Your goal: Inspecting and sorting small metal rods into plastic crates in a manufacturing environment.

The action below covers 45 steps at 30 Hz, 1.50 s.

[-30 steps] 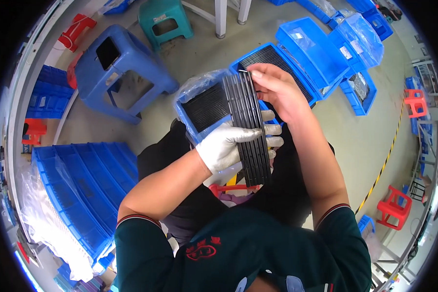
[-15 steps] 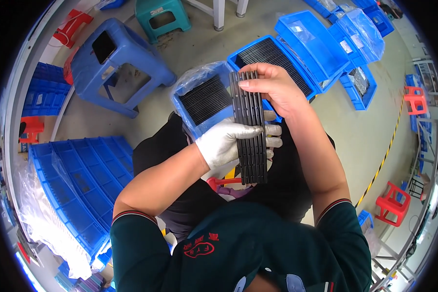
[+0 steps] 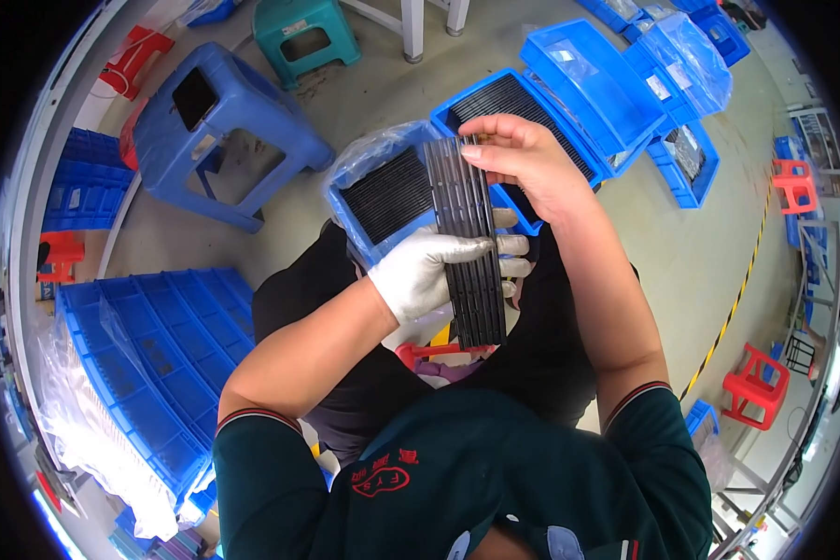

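Note:
A row of several long, thin black strips (image 3: pixel 466 210), lying side by side, stands up in front of me and leans slightly to the left. My left hand (image 3: pixel 420 273), in a white glove, is closed around it at the middle, thumb across the front and fingertips showing at the right edge. At the upper right end my bare right hand (image 3: pixel 539 170) has its thumb and fingers on the strips. Behind them is a plastic-lined blue bin (image 3: pixel 397 245) filled with similar black strips. Farther right, another blue bin (image 3: pixel 446 114) of black strips is partly hidden by my right hand.
A blue stool (image 3: pixel 294 126) with a dark flat object on top stands at the left, a green stool (image 3: pixel 331 56) beyond it. Stacked blue crates (image 3: pixel 173 345) rise by my left arm. More blue bins (image 3: pixel 616 117) sit at the far right. A red stool (image 3: pixel 754 387) is farther right.
The strips have shifted slightly left, and their upper end tilts more to the left. My right thumb has slid toward their right edge. Both hands stay on them.

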Each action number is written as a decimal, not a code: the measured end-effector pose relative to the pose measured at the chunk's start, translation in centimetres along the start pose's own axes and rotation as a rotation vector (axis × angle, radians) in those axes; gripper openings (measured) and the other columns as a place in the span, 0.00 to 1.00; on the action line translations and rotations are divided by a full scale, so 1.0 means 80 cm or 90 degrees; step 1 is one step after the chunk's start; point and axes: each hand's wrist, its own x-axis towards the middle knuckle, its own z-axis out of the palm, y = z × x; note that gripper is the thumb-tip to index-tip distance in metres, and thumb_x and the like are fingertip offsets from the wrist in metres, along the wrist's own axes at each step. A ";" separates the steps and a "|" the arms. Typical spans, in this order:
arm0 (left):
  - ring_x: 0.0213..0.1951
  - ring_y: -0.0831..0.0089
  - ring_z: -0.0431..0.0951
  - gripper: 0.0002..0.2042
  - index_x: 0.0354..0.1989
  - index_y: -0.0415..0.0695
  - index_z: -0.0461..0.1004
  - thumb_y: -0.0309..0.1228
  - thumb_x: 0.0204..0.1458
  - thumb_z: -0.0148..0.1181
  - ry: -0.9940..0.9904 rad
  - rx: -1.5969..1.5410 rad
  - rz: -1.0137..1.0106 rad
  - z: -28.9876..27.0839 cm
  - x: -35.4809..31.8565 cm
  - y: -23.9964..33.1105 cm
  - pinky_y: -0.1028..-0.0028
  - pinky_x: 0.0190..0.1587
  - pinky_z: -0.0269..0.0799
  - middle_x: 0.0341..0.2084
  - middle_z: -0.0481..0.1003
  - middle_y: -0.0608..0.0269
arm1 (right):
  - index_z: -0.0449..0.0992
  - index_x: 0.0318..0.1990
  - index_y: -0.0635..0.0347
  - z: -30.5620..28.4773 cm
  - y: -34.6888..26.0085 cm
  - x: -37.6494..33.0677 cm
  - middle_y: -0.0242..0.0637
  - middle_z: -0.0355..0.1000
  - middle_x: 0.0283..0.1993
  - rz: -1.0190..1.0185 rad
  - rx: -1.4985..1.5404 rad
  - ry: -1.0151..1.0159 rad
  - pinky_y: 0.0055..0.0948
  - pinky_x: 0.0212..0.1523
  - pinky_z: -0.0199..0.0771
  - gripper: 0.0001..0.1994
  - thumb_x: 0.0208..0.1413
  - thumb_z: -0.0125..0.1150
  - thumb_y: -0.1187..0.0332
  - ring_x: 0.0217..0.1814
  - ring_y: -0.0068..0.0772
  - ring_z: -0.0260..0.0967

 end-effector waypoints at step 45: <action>0.51 0.50 0.72 0.18 0.54 0.37 0.65 0.22 0.53 0.53 0.120 0.007 0.111 -0.003 0.003 0.019 0.48 0.54 0.68 0.48 0.72 0.47 | 0.75 0.46 0.63 0.001 -0.002 -0.004 0.32 0.74 0.33 -0.179 0.039 0.104 0.22 0.42 0.70 0.10 0.58 0.55 0.72 0.36 0.23 0.70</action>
